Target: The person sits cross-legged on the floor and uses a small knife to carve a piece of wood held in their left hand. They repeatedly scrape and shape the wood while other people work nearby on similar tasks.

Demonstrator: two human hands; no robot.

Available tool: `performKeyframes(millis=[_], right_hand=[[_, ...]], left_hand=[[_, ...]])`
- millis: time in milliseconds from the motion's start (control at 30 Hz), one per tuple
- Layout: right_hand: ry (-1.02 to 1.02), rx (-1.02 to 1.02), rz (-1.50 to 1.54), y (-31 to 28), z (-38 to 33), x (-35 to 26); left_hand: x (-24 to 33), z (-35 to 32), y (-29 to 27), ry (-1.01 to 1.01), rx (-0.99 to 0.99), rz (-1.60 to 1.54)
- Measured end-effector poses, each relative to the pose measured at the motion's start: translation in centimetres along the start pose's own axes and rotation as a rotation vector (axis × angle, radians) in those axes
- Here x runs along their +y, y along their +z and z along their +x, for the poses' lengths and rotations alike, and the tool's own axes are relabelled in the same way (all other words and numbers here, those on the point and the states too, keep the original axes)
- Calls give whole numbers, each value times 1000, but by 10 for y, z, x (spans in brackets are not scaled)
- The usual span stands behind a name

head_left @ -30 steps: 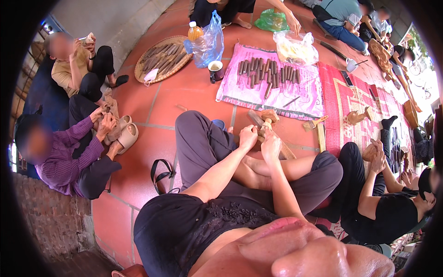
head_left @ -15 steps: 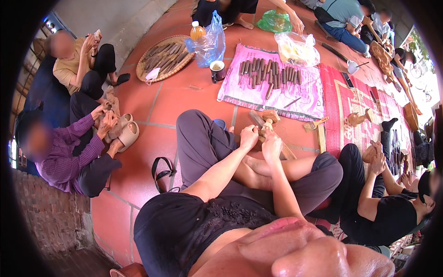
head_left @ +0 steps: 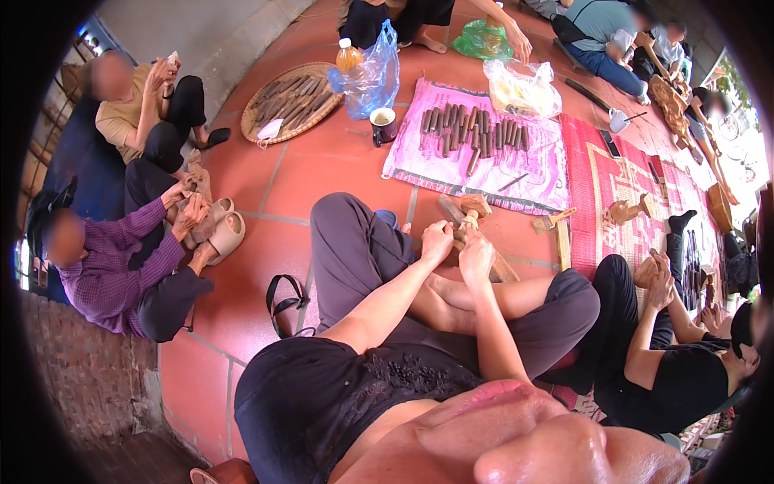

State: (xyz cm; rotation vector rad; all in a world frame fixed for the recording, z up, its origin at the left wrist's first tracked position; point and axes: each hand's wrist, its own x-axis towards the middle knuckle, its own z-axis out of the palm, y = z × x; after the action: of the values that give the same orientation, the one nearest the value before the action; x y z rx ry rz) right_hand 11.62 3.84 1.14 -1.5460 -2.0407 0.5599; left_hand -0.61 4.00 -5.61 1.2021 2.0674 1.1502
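A small wooden carving (head_left: 474, 207), with a broad brown end and a pale narrow part, stands out beyond my hands above my crossed legs. My right hand (head_left: 476, 256) is closed around its near part. Close against its left side, my left hand (head_left: 437, 244) has its fingers curled; what they pinch is too small to make out. Beneath the hands lies a wooden board (head_left: 505, 269), partly covered by them and by the carving.
Ahead, a pink sack (head_left: 411, 165) bears rows of dark-handled tools (head_left: 455, 129). A brush (head_left: 553, 219) and wooden block (head_left: 563, 244) lie right. A mug (head_left: 382, 127), blue bag (head_left: 375, 85) and woven tray (head_left: 250, 121) stand farther off. People sit at both sides.
My hands stay around the carving with only a very slight shift. The whole view has moved a little; nothing is visibly taken up or let go.
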Motion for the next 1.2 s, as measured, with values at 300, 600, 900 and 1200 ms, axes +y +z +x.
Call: performKeyframes(millis=[300, 600, 900, 1200], right_hand=[[94, 60, 26, 11, 41, 21], [-103, 95, -9, 15, 8, 5], [8, -40, -12, 7, 7, 4], [149, -60, 20, 3, 37, 10]], left_hand=[[5, -2, -6, -1, 9, 40], [-4, -2, -4, 7, 18, -3], [-4, -3, -7, -4, 21, 14], [0, -2, -4, 19, 28, 9]])
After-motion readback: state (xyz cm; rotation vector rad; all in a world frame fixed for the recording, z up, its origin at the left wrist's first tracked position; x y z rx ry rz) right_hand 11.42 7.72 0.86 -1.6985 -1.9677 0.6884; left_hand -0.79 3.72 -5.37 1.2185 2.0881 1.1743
